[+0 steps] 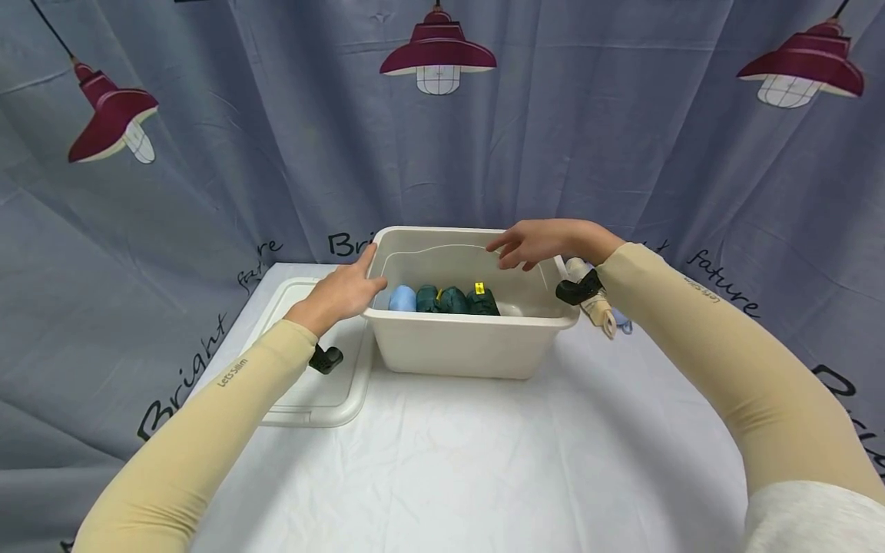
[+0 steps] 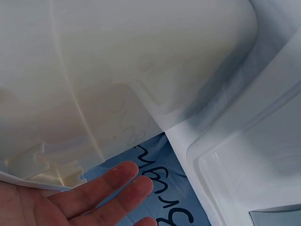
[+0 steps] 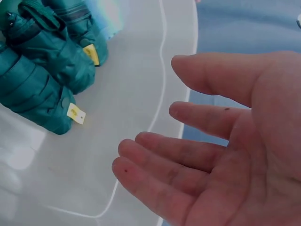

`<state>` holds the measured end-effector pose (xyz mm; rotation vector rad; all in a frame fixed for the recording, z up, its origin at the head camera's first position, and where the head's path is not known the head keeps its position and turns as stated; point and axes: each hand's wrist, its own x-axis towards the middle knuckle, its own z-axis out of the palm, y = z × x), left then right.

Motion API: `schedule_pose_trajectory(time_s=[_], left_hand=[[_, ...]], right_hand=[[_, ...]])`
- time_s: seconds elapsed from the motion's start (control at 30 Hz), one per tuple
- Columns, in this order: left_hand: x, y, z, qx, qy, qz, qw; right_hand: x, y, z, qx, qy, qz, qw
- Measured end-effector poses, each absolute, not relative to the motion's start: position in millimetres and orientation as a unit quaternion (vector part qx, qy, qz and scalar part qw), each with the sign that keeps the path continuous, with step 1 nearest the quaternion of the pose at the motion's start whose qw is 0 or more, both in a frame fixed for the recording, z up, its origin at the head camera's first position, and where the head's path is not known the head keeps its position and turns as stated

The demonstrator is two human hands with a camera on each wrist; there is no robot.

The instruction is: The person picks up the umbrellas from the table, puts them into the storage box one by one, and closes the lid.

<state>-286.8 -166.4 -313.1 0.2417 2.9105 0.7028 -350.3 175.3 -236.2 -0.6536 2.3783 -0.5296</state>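
A white plastic storage bin (image 1: 470, 346) stands on the table with its top uncovered. Inside, along its left side, lie three dark green folded umbrellas (image 1: 452, 300) with yellow tags, beside a light blue bundle (image 1: 402, 298). My left hand (image 1: 342, 292) rests at the bin's left rim; its fingers (image 2: 106, 188) stretch out straight along the outside. Over the bin's right back part hovers my right hand (image 1: 542, 240), fingers loosely spread and holding nothing. In the right wrist view, the green umbrellas (image 3: 56, 61) lie apart from that hand.
The bin's white lid (image 1: 311, 399) lies flat on the table to the left, partly under my left forearm. Beige and blue bundles (image 1: 600, 313) sit right of the bin, partly hidden by my right wrist. A grey-blue curtain (image 1: 553, 138) hangs behind the table.
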Motion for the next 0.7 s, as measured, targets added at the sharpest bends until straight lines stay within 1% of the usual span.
schedule_pose_trajectory(time_s=[0.17,0.7], left_hand=[[-286,-166,-313,0.082,0.967,0.234,0.065],[-286,-166,-314,0.081,0.965,0.241,0.062]], right_hand=[[-345,185,-230,-0.247,0.904,-0.214,0.276],[-332,227,-222,-0.216,0.914,-0.271,0.212]])
